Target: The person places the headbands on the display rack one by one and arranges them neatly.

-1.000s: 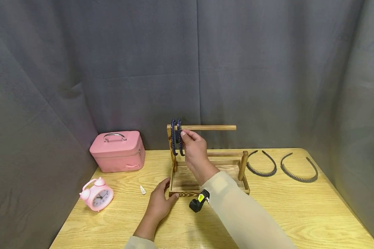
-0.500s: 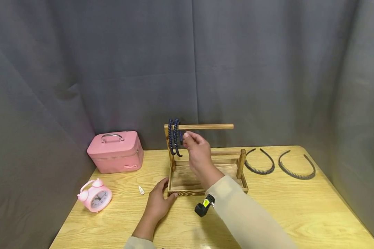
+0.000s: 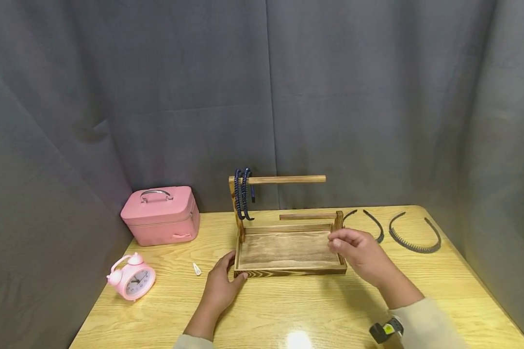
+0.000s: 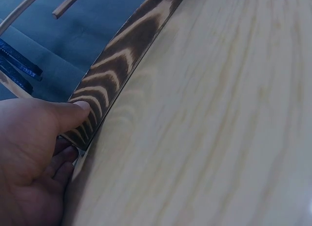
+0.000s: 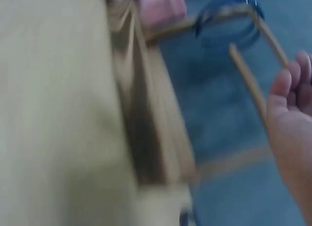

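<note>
My left hand (image 3: 220,288) grips the front left corner of a wooden jewelry stand (image 3: 290,272), its thumb on the front wall and the fingers round the side, as the left wrist view shows. Two dark blue headbands (image 3: 245,194) hang on the stand's upper bar (image 3: 288,180), close to the left post. Over the right end of the tray is my right hand (image 3: 361,254), fingers loosely bent and holding nothing. It partly covers a dark toothed headband (image 3: 377,228) lying on the table behind it. The right wrist view is blurred.
A second toothed headband (image 3: 415,247) lies farther right. On the left stand a pink case (image 3: 161,220) and a pink alarm clock (image 3: 135,280), with a small white hair clip (image 3: 196,269) nearby. The stand's short lower bar (image 3: 307,216) juts left from its right post.
My right hand has let go of the second blue headband, leaving it hanging on the upper bar, and has moved right and down toward the tray's right end. The left hand has stayed put.
</note>
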`<move>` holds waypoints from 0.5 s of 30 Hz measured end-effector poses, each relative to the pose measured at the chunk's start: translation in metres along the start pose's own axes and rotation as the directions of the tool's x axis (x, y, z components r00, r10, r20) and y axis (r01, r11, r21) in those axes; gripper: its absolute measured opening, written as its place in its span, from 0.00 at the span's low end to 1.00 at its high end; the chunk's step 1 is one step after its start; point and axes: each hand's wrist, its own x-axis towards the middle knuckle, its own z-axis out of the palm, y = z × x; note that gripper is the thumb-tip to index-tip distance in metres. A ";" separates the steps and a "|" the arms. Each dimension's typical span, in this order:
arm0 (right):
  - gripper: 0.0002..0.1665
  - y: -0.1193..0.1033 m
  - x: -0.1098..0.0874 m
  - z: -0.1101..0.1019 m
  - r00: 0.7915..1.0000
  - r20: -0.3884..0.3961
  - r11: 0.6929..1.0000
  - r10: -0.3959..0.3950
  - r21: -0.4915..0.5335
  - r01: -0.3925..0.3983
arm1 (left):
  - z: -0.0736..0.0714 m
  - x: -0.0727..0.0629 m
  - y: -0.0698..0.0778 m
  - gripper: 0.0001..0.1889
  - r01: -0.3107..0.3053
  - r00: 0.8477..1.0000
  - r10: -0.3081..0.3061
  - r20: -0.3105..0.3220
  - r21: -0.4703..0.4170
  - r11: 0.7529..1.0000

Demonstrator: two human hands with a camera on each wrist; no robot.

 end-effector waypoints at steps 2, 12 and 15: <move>0.12 0.007 -0.019 -0.027 1.000 -0.008 0.994 0.025 -0.109 -0.026 | 0.000 0.000 0.000 0.39 0.005 1.000 -0.005 0.008 0.004 1.000; 0.30 0.041 -0.051 -0.115 0.944 -0.253 0.782 0.212 -0.535 -0.319 | 0.000 -0.001 -0.001 0.39 -0.002 1.000 0.001 0.006 0.025 1.000; 0.26 0.050 -0.044 -0.123 0.945 -0.289 0.690 0.155 -0.652 -0.313 | 0.001 -0.001 -0.001 0.39 0.007 1.000 -0.008 0.013 0.012 1.000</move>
